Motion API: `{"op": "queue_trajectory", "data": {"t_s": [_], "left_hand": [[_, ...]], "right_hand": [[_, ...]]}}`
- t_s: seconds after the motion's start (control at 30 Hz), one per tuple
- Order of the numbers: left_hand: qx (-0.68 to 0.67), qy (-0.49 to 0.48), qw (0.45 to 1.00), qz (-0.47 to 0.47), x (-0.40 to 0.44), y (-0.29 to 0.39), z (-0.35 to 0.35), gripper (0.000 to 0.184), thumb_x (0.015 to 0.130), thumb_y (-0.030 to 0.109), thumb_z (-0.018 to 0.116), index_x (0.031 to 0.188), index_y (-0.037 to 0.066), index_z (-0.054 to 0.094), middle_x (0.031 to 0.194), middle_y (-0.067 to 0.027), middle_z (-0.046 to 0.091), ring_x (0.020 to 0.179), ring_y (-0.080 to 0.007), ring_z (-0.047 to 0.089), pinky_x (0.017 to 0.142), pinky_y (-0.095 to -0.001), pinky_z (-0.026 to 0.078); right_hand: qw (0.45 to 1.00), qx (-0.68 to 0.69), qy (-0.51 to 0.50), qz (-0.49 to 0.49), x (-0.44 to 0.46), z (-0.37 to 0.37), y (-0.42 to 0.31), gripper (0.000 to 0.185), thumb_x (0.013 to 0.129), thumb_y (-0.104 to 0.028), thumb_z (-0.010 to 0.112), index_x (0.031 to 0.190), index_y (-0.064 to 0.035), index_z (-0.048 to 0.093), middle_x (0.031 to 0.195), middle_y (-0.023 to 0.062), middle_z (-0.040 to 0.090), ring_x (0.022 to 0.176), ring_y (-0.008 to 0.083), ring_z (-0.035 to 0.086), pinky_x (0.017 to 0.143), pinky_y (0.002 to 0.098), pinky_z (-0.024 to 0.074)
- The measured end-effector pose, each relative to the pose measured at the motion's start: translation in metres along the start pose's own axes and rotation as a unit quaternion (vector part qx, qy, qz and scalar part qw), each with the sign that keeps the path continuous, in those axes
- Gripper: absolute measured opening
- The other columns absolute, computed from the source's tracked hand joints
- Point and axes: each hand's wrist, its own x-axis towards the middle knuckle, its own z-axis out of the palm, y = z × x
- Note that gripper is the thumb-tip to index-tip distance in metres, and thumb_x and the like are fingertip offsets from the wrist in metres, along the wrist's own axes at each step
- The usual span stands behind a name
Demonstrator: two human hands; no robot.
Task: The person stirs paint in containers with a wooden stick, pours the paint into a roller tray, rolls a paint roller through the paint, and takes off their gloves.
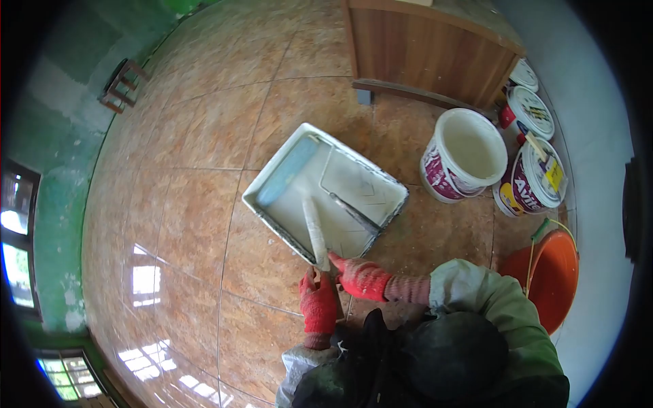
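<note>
A white paint tray (272, 230) lies on the tiled floor, with pale paint in it. Inside it rests a paint roller with a bluish sleeve (289, 171), its dark handle (355, 214) lying across the tray. A paint-coated stick (313, 228) slants from the paint over the tray's near rim. My left hand (317, 306), in a red glove, pinches the stick's near end. From the right, my right hand (360, 277), also red-gloved, has its fingers curled at that same end, the index finger against the stick. The fingers partly hide the stick's tip.
Right of the tray stands an open white paint bucket (469, 149). Beyond it are lidded paint buckets (527, 183), one with a brush (547, 166) on top, along the wall. An orange bucket (554, 279) is near my right elbow. A wooden cabinet (428, 54) stands ahead; a small stool (122, 85) is far left.
</note>
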Motion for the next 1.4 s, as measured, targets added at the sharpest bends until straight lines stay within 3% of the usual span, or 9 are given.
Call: {"op": "queue_trajectory", "data": {"t_s": [0.2, 0.3, 0.37, 0.43, 0.5, 0.57, 0.77, 1.23, 1.4], "left_hand": [[-0.119, -0.016, 0.992, -0.033, 0.011, 0.003, -0.004, 0.052, 0.088, 0.027, 0.064, 0.132, 0.004, 0.048, 0.104, -0.0089, 0.060, 0.083, -0.0170, 0.062, 0.073, -0.0322, 0.051], [-0.041, -0.012, 0.999, 0.000, 0.028, 0.010, -0.015, 0.061, 0.086, 0.029, 0.067, 0.138, 0.006, 0.045, 0.099, -0.0081, 0.060, 0.079, -0.0173, 0.059, 0.071, -0.0312, 0.050], [0.168, 0.074, 0.975, 0.121, 0.025, 0.021, -0.027, 0.059, 0.086, 0.024, 0.068, 0.137, 0.006, 0.046, 0.102, -0.0090, 0.059, 0.081, -0.0183, 0.059, 0.072, -0.0317, 0.049], [0.108, 0.107, 0.979, 0.134, 0.026, 0.048, -0.042, 0.057, 0.086, 0.021, 0.068, 0.136, 0.005, 0.047, 0.102, -0.0092, 0.058, 0.082, -0.0193, 0.058, 0.073, -0.0315, 0.049], [0.037, 0.072, 0.974, 0.212, 0.026, 0.083, -0.052, 0.046, 0.087, 0.011, 0.066, 0.131, 0.004, 0.052, 0.105, -0.0084, 0.060, 0.087, -0.0185, 0.059, 0.076, -0.0296, 0.049], [-0.305, -0.184, 0.933, 0.058, 0.028, 0.105, -0.032, 0.041, 0.089, 0.012, 0.066, 0.128, 0.003, 0.054, 0.110, -0.0076, 0.061, 0.092, -0.0156, 0.059, 0.081, -0.0282, 0.049], [-0.098, -0.511, 0.843, 0.137, -0.009, 0.180, 0.036, 0.020, 0.090, 0.014, 0.066, 0.106, 0.002, 0.068, 0.093, -0.0053, 0.068, 0.079, -0.0098, 0.061, 0.071, -0.0263, 0.051], [0.142, -0.658, 0.648, 0.356, -0.119, 0.149, 0.127, 0.014, 0.090, 0.019, 0.064, 0.094, 0.007, 0.070, 0.085, -0.0005, 0.065, 0.079, -0.0111, 0.060, 0.070, -0.0263, 0.048], [0.065, -0.818, 0.571, 0.005, -0.155, 0.150, 0.140, 0.044, 0.101, 0.039, 0.043, 0.127, 0.006, 0.054, 0.112, -0.0081, 0.063, 0.094, -0.0178, 0.062, 0.085, -0.0321, 0.050]], "right_hand": [[0.997, 0.077, 0.021, 0.025, 0.006, -0.046, -0.011, 0.061, 0.092, -0.035, 0.051, 0.139, 0.0019, 0.039, 0.067, 0.0157, 0.056, 0.055, 0.0258, 0.056, 0.054, 0.0441, 0.0459], [0.971, 0.194, -0.138, 0.019, 0.008, -0.097, 0.001, 0.059, 0.093, -0.042, 0.051, 0.139, -0.0051, 0.042, 0.078, 0.0111, 0.064, 0.071, 0.0233, 0.063, 0.063, 0.0445, 0.0469], [0.775, 0.603, -0.163, 0.099, 0.001, -0.125, 0.014, 0.070, 0.093, -0.054, 0.047, 0.143, -0.0073, 0.035, 0.109, 0.0107, 0.060, 0.096, 0.0236, 0.060, 0.077, 0.0444, 0.0480], [0.533, 0.830, -0.086, 0.137, -0.016, -0.156, 0.024, 0.081, 0.091, -0.065, 0.041, 0.148, -0.0092, 0.028, 0.135, 0.0102, 0.049, 0.118, 0.0243, 0.053, 0.091, 0.0460, 0.0468], [0.442, 0.891, -0.027, 0.100, -0.027, -0.170, 0.040, 0.083, 0.091, -0.067, 0.036, 0.150, -0.0107, 0.021, 0.147, 0.0127, 0.036, 0.123, 0.0285, 0.048, 0.099, 0.0492, 0.0435], [0.440, 0.891, 0.010, 0.108, -0.041, -0.184, 0.038, 0.085, 0.090, -0.069, 0.031, 0.151, -0.0113, 0.019, 0.148, 0.0117, 0.035, 0.126, 0.0293, 0.046, 0.101, 0.0508, 0.0408], [0.471, 0.854, 0.156, 0.154, -0.117, -0.199, 0.021, 0.083, 0.091, -0.068, 0.028, 0.151, -0.0121, 0.018, 0.152, 0.0102, 0.029, 0.130, 0.0305, 0.042, 0.103, 0.0529, 0.0374], [0.430, 0.760, 0.382, 0.301, -0.293, -0.172, -0.074, 0.067, 0.097, -0.050, 0.043, 0.148, -0.0095, 0.028, 0.151, 0.0099, 0.030, 0.125, 0.0260, 0.048, 0.096, 0.0434, 0.0442], [0.515, 0.549, 0.367, 0.546, -0.330, -0.140, -0.077, 0.048, 0.087, -0.017, 0.063, 0.132, -0.0036, 0.052, 0.116, 0.0103, 0.062, 0.098, 0.0166, 0.062, 0.081, 0.0300, 0.0513]]}}
